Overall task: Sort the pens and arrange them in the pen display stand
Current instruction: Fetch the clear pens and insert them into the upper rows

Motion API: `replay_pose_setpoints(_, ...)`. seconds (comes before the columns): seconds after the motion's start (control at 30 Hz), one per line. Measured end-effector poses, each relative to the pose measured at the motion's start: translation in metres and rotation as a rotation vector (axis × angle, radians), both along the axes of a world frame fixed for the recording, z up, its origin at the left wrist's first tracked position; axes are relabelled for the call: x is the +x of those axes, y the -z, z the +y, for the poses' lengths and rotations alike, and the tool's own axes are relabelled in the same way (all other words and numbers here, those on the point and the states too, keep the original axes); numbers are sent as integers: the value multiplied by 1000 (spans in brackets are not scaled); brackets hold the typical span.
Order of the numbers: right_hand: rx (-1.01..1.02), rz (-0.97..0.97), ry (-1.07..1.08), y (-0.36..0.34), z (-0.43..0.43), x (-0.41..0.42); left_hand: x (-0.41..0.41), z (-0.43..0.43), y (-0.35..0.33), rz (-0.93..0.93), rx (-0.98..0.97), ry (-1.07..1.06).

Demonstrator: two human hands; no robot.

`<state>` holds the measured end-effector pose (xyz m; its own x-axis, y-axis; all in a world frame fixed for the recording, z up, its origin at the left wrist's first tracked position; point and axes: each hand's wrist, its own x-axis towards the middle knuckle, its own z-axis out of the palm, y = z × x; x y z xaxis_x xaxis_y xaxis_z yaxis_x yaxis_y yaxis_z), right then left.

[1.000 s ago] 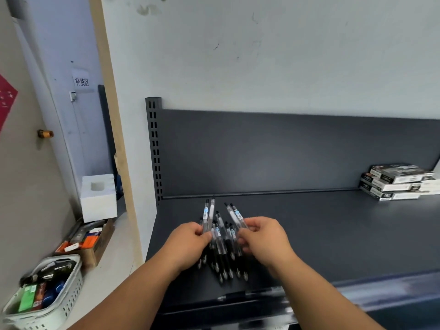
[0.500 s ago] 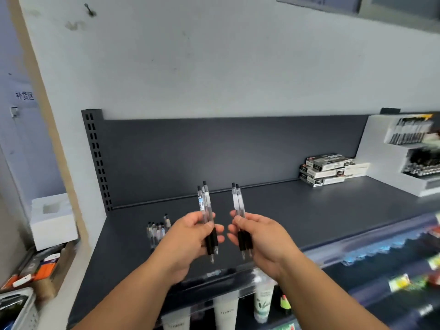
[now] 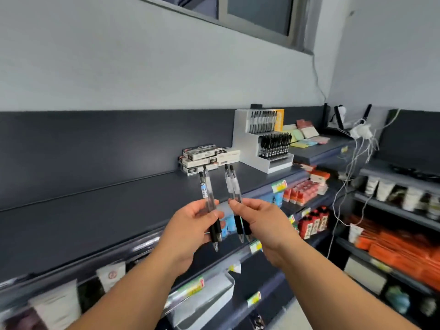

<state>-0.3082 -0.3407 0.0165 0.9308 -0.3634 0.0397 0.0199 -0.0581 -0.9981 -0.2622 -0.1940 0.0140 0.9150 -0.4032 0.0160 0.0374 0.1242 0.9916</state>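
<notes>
White stacked pen boxes (image 3: 202, 156) sit on the dark grey shelf (image 3: 95, 210), touching the white stepped pen display stand (image 3: 242, 129) and well beyond both hands. The left hand (image 3: 190, 232) grips a clear black-gripped pen pair (image 3: 207, 194) upright; the right hand (image 3: 262, 227) grips a second clear pen pair (image 3: 232, 184).

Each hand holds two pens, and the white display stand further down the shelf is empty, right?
No: in the head view the display stand holds rows of pens on its upper two tiers. The left hand and right hand do each hold two pens.

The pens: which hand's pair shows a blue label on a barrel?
The left pair, in the left hand: one pen bears a blue label near its top. The right pair, in the right hand, shows only clear barrels.
</notes>
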Motion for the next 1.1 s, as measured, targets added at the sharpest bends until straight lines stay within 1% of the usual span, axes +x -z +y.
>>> replay_pose_setpoints(0.13, -15, -4, 52, 3, -69, -27, -21, -73, 1, -19, -2, 74)
replay_pose_setpoints(0.3, 8, -16, 81, 4, -125, -34, -26, -141, -1, -58, 19, 145)
replay_pose_setpoints(0.37, 34, -27, 80, 4, -146, -30, -19, -163, -2, -74, 24, 151)
replay_pose_setpoints(0.53, 17, -83, 99, -2, -189, -3, 16, -212, -6, -102, 32, 139)
replay_pose_setpoints(0.63, 44, -103, 97, -5, -217, 29, 50, -242, -7, -132, 34, 148)
replay_pose_setpoints(0.8, 3, -128, 131, -23, -275, 110, 134, -302, -22, -191, 45, 145)
replay_pose_setpoints(1.0, 1, -98, 145, -41, -334, 186, 208, -351, -40, -305, 147, 143)
replay_pose_setpoints(1.1, -5, -77, 112, -50, -357, 224, 237, -369, -47, -365, 196, 121)
